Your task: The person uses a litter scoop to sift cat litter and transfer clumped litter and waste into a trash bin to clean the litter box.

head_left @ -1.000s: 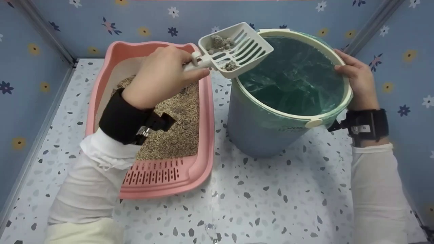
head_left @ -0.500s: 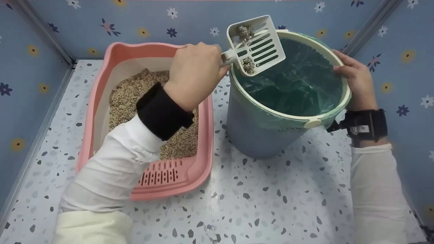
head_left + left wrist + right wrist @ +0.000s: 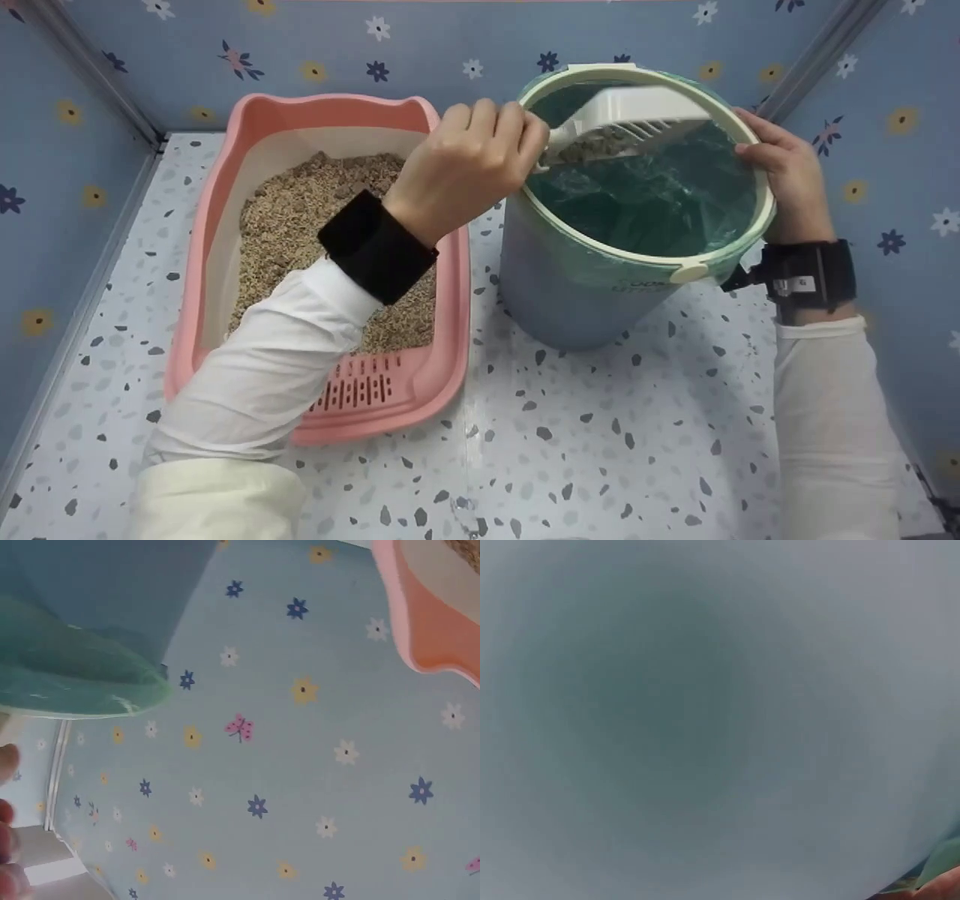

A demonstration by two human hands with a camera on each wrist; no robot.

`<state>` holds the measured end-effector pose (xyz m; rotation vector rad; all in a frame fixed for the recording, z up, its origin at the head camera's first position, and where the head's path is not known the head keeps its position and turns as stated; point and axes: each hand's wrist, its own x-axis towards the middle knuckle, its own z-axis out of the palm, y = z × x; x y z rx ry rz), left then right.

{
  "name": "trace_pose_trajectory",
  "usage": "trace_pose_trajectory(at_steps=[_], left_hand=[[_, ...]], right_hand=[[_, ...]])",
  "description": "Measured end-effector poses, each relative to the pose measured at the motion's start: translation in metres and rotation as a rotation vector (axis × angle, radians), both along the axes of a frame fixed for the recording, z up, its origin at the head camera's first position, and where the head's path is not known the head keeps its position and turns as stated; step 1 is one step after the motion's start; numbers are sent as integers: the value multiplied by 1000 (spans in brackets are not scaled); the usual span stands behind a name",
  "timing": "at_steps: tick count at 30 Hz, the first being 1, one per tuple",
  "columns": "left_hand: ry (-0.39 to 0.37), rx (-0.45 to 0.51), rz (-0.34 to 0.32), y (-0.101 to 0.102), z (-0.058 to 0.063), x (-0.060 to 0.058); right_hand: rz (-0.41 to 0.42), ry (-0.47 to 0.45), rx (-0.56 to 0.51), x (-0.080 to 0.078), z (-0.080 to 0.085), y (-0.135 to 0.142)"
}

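Observation:
My left hand (image 3: 472,157) grips the handle of a white slotted litter scoop (image 3: 637,105) at the left rim of a bucket. The scoop is tipped on its side over the bucket's opening, with grey-brown litter clumps (image 3: 596,146) near its handle end. A translucent green bag (image 3: 645,202) lines the blue-grey bucket (image 3: 577,300), folded out over its cream rim. On the far right my right hand (image 3: 791,172) holds that rim, thumb on the inner side. In the right wrist view the bucket wall (image 3: 705,727) fills nearly everything, blurred.
Left of the bucket stands a pink litter box (image 3: 457,322) with brown granular litter (image 3: 292,217) and a slotted front ledge. Flower-patterned blue panels (image 3: 322,45) rise behind and at both sides. The floor (image 3: 570,450) is white with grey specks.
My left hand has carried the scoop rightward from near the litter box to the bucket and turned it over from level to tilted. My right hand stays on the rim.

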<state>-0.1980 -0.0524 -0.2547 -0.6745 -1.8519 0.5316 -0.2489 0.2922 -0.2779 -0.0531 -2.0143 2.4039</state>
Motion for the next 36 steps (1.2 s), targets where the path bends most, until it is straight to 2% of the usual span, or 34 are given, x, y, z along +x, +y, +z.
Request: trace_pose_trajectory(at_steps=[2,3,6,10,15,19,22,24,27,30,36], left_hand=[[127,-26,-57,-3,-4,-2],[166,-30,-79,-4,-5,-3],[224,-27,-114,-6,-7,-4],[204,14,-125,-6,-8,-2],[128,95,-111,-6,-9,1],[7,229,-138,-7,-9,5],[-145,395,-180,-9,-8,9],[-261,505,-179,-12,-6,12],[-432,636,-129,-19,-3,18],[-560,715,-58,-27,-1,24],[-676,822,39,-43,-2,30]], right_hand=[[7,-2,-25,0,0,0],[7,-4,-35,0,0,0],[7,-3,-46,0,0,-1],[4,-2,-53,-1,0,-1],[10,-15,-66,-1,1,0],[14,-18,-69,0,1,1],[10,-19,-56,0,1,2],[10,-20,-51,0,1,2],[13,-26,-52,0,2,3],[19,-27,-61,0,2,4],[10,-30,-51,-1,2,6]])
